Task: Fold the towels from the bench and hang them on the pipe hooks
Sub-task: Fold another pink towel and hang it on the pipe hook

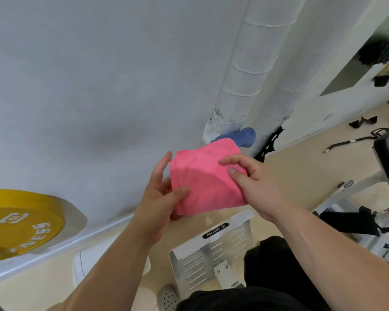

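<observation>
A pink towel (pixel 206 178), folded into a small square, is held up in front of me by both hands. My left hand (pixel 161 198) grips its left edge with the thumb on the front. My right hand (pixel 249 180) pinches its right side with thumb and fingers. Just behind the pink towel, a blue towel (pixel 244 135) hangs low on the white wrapped pipes (pixel 245 72) that run up the wall. The hooks on the pipes are hidden from me.
A yellow weight plate (pixel 16 223) leans on the wall at the left. Below my hands stands a white slotted metal footplate (pixel 211 250) of a gym machine. A black strap (pixel 268 144) hangs at the pipe base; machine parts and straps (pixel 355 140) lie at right.
</observation>
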A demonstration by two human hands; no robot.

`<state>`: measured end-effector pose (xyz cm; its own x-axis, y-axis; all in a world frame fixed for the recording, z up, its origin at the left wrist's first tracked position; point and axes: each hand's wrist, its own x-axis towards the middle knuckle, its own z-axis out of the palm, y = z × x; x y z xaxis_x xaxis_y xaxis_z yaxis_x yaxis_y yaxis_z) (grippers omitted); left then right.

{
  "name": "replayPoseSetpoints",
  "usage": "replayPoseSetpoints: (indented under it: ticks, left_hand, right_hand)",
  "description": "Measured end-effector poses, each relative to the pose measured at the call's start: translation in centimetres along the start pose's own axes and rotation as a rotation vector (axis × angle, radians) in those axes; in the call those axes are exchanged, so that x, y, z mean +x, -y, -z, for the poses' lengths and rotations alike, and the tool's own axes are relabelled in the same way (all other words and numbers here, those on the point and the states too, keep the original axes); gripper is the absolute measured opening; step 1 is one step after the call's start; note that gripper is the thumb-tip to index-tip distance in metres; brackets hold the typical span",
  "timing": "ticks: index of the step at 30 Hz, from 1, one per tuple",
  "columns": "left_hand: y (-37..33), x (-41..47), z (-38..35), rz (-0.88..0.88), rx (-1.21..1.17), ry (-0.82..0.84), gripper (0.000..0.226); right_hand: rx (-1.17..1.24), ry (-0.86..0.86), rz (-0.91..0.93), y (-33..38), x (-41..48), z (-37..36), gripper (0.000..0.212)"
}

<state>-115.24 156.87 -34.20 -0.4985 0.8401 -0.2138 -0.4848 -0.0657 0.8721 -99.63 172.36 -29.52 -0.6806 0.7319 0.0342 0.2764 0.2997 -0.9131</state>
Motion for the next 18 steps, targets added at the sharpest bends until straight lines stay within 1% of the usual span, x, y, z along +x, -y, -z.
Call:
replayPoseSetpoints:
  ticks: [2, 3, 5, 6, 8, 10, 12, 15, 18]
  left_hand:
    - [-0.2, 0.6, -0.9, -0.058, 0.063, -0.018, 0.074]
    - [-0.4, 0.8, -1.4, -0.083, 0.098, -0.009, 0.07]
    - [-1.1, 1.4, -2.2, -0.13, 0.235, -0.002, 0.066]
    - [-1.4, 1.8, -2.7, -0.164, 0.36, -0.011, 0.066]
    - [-2.0, 2.5, -3.8, -0.232, 0.605, -0.065, 0.069]
    - [-2.6, 3.4, -5.5, -0.346, 0.733, -0.132, 0.069]
    - [-2.9, 4.5, -7.6, -0.467, 0.808, -0.201, 0.068]
    - [-3.4, 6.8, -11.7, -0.55, 0.915, -0.318, 0.065]
    - [-3.7, 9.2, -17.1, -0.616, 0.999, -0.393, 0.048]
  right_hand:
    - [0.015, 0.038, -0.001, -0.1, 0.2, 0.6, 0.033]
    - [0.018, 0.067, -0.003, 0.0, 0.4, 1.1, 0.035]
    - [-0.002, 0.128, 0.006, 0.5, 0.8, 2.2, 0.048]
    - [-0.038, 0.156, 0.014, 0.8, 1.2, 2.9, 0.056]
    - [-0.128, 0.206, 0.021, 1.2, 2.3, 4.3, 0.07]
    - [-0.213, 0.235, 0.06, 1.4, 3.5, 5.8, 0.076]
    - [-0.261, 0.208, 0.135, 1.2, 4.8, 7.4, 0.075]
    - [-0.332, 0.129, 0.264, 0.6, 7.5, 10.9, 0.066]
    - [-0.435, 0.117, 0.396, -0.6, 10.8, 16.1, 0.051]
